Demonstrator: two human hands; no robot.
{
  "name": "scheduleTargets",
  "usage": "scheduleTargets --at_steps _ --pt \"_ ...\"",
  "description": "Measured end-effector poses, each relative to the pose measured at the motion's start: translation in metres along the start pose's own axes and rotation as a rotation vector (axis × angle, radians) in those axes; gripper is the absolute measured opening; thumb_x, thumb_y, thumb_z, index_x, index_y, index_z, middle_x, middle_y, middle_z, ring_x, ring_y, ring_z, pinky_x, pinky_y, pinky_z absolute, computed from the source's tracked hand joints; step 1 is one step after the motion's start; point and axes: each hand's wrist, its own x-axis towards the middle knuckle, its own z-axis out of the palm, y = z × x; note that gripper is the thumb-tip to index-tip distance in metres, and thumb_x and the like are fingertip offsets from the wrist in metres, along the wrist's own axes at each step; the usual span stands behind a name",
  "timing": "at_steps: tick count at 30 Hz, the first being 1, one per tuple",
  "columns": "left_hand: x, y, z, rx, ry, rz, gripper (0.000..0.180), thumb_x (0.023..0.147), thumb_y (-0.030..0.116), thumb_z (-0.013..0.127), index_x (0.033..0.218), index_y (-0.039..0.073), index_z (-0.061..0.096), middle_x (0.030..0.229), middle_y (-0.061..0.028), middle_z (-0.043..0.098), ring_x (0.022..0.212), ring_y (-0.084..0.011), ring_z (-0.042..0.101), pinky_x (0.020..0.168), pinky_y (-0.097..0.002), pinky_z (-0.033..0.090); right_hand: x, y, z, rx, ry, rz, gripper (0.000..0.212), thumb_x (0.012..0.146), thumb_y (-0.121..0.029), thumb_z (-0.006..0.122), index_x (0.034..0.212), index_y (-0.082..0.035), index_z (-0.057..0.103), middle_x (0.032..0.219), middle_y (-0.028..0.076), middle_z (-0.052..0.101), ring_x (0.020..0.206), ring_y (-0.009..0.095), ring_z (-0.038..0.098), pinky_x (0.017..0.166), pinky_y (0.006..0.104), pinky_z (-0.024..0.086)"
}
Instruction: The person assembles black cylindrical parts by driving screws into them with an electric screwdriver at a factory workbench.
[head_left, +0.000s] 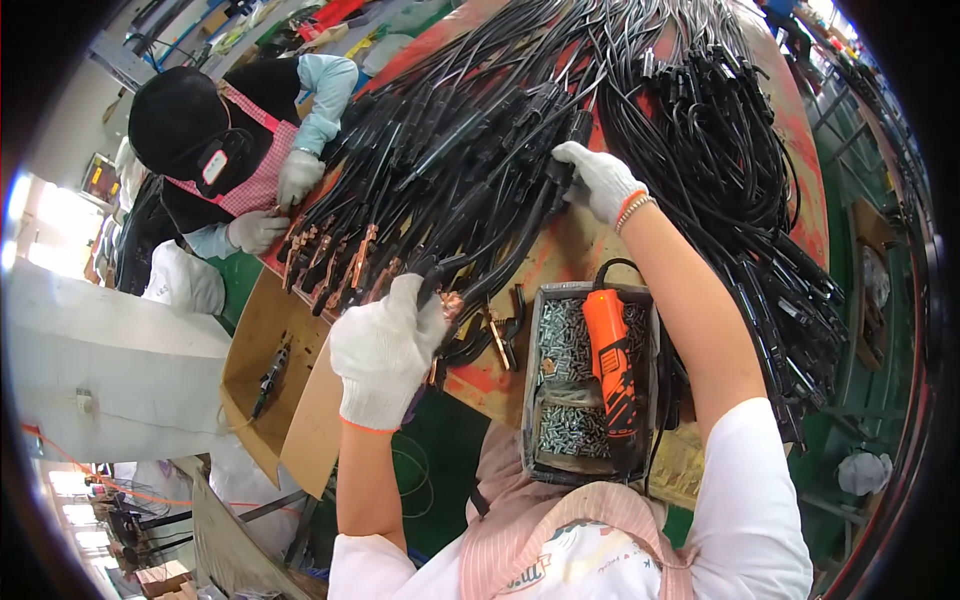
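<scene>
cables [458, 263] are clamped over the table [588, 252] by fingers of the left hand [388, 340], beside a copper end [452, 304]; a black handle [561, 171] is gripped by the right hand's [604, 186]; neighbouring leads could be dragged if tangles are pulled.

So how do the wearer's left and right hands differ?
Position: the left hand is nearer the body, beside a copper end; the right hand is farther out, gripping a black part.
Wrist: the right hand has a bracelet; the left hand shows none.
Both wear white gloves with orange cuff edges.
</scene>
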Motion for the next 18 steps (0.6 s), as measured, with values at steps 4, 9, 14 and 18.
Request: scheduleTargets --at_steps 4,9,14,18 --pt "-0.004 0.02 -0.012 -0.505 -0.177 -0.139 0.025 0.091 0.023 0.064 0.107 0.004 0.059 0.076 -0.0182 0.066 0.07 -0.0348 0.067 0.062 -0.0427 0.051 -0.07 0.016 0.013 -0.151 -0.508 -0.326 0.033 0.078 -0.032 0.076 0.095 -0.005 0.065 0.083 0.004 0.064 0.068 0.011 0.059 0.057 0.0249 0.046" --pt "-0.015 0.046 -0.005 -1.373 -0.443 -0.413 0.043 0.098 0.016 0.049 0.137 0.0 0.049 0.083 0.0054 0.049 0.067 -0.0013 0.043 0.058 -0.0164 0.039 -0.152 0.019 0.022 0.251 -0.443 0.023 0.028 0.085 -0.03 0.072 0.095 -0.007 0.06 0.082 0.003 0.062 0.066 0.015 0.06 0.062 0.0311 0.053" --pt "-0.027 0.087 0.02 -1.417 -0.442 -0.311 0.047 0.096 0.018 0.049 0.14 0.001 0.05 0.09 0.005 0.055 0.071 -0.002 0.049 0.059 -0.0184 0.041 -0.112 0.033 -0.006 1.001 -0.596 0.046 0.016 0.097 -0.019 0.062 0.087 -0.01 0.053 0.069 -0.003 0.05 0.052 0.006 0.046 0.042 0.0175 0.04" --pt "-0.017 0.112 0.048 -1.655 -0.292 -0.353 0.045 0.097 0.014 0.048 0.138 -0.004 0.049 0.11 -0.0031 0.063 0.093 -0.0063 0.057 0.082 -0.0207 0.047 -0.129 0.03 -0.014 0.826 -0.474 0.025 0.021 0.094 -0.026 0.067 0.087 -0.013 0.052 0.068 -0.004 0.048 0.05 0.007 0.042 0.041 0.0204 0.038"
